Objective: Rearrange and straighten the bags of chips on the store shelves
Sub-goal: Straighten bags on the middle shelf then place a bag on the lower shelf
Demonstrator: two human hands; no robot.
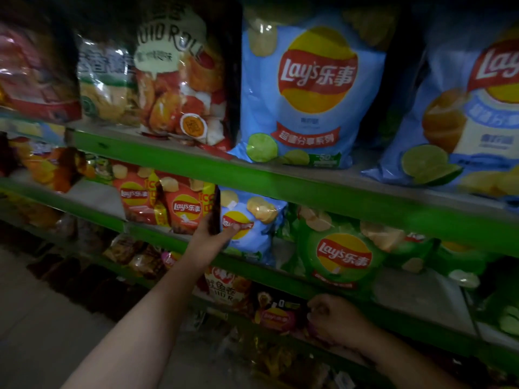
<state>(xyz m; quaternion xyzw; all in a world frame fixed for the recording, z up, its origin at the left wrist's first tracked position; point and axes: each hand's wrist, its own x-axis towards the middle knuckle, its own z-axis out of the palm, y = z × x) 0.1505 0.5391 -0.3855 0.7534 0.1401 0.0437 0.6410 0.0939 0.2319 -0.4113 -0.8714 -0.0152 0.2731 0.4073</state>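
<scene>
- Nearest us, right hand [335, 318]: grip clenched, knuckles out, at the green lip of the lower shelf [280, 336]; we cannot tell what it holds.
- Left hand [213, 237]: grip grasping the red Lay's bag [186, 209] by its lower right edge, on the middle shelf [157, 234].
- Just beside it, small blue Lay's bag [250, 223], then green Lay's bag [341, 256].
- Farthest, top shelf [252, 175]: large blue Lay's bag [311, 91] upright.
</scene>
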